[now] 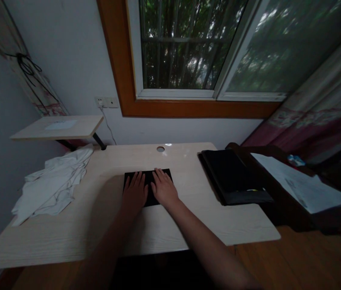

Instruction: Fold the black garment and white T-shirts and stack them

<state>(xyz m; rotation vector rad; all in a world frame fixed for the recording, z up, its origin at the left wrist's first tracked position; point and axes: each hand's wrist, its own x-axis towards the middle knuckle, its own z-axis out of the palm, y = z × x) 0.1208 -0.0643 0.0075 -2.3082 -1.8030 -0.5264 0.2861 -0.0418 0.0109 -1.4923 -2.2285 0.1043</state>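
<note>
A flat black rectangular piece, whose material I cannot make out, lies on the pale wooden desk. My left hand rests palm down on its left part, fingers stretched out and pointing away from me. On its right part lies my right hand, also flat with the fingers extended. A strip of the black piece shows between the two hands and past the fingertips. Neither hand is wrapped round anything.
Crumpled white cloth lies on the desk's left side, below a small raised shelf. Black folded items are stacked at the right. Beyond the desk, a dark surface carries a white sheet. A cable hole is near the back edge.
</note>
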